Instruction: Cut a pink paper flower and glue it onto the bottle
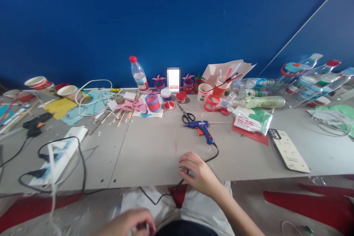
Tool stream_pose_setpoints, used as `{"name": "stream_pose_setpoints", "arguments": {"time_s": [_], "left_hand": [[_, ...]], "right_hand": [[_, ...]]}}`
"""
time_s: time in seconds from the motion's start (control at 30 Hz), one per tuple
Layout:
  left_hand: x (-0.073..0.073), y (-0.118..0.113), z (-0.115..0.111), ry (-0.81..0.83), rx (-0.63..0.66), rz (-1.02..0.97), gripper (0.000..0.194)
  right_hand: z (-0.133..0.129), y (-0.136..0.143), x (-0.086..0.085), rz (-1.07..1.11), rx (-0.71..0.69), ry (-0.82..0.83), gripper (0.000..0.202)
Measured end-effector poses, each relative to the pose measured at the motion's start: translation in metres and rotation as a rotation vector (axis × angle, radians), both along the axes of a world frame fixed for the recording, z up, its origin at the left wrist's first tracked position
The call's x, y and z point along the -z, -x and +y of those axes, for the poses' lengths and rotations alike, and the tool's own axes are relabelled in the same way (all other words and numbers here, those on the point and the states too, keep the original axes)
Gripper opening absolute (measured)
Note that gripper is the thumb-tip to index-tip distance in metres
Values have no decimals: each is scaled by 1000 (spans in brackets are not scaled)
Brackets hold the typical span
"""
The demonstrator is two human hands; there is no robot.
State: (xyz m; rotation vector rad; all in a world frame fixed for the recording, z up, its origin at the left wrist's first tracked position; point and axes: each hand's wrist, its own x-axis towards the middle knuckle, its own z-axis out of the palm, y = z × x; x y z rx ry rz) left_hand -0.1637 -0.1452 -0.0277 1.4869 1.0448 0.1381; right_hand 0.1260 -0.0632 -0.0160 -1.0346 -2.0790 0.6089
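Note:
My right hand (195,171) is at the table's front edge with its fingers loosely bent and the thumb apart. It lies over the black cord (218,152) of a blue glue gun (202,128); a bit of cord shows between thumb and fingers, and I see no firm grip. The glue gun lies on its side beyond the hand, nozzle to the left, with an orange trigger. Black-handled scissors (188,117) lie just behind the nozzle. Low in the picture, in front of the table, my left hand (135,222) is curled and blurred, its fingers mostly hidden.
A white power strip (62,155) with cords lies left. Behind stand a red-capped bottle (138,75), a purple-and-red wrapped cup (153,102) and a red jar (181,97). Right are a packet (251,121), a phone (289,150) and several plastic bottles (264,102). A blue wall (177,18) closes the back.

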Motion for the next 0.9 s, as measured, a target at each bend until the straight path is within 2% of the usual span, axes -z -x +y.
{"name": "stream_pose_setpoints", "arguments": {"time_s": [0.07,0.13,0.17,0.23,0.33,0.47,0.53,0.63,0.77,0.9], "left_hand": [[-32,9,26,-176,-131,39,33],[-58,8,58,-385,-232,91,31],[-66,3,76,-496,-283,126,30],[-73,-13,110,-752,-378,184,28],[-68,-42,152,-1168,-376,261,27],[-56,-69,178,-1490,-101,401,24],[-51,-76,187,-1528,3,425,23],[-41,-85,203,-1475,101,442,18],[-20,-88,223,-1480,37,412,15],[-3,-84,227,-1549,-80,310,18]], "right_hand": [[2,-9,-14,20,40,-47,11],[9,-22,-32,32,111,-101,13],[15,-30,-42,25,148,-122,13],[32,-49,-65,3,221,-178,13],[70,-77,-101,-36,308,-262,15],[139,-111,-141,-179,415,-281,19],[180,-125,-155,-246,467,-256,19],[241,-137,-171,-361,544,-214,22],[300,-133,-185,-613,588,-97,32],[328,-118,-187,-795,661,36,36]]}}
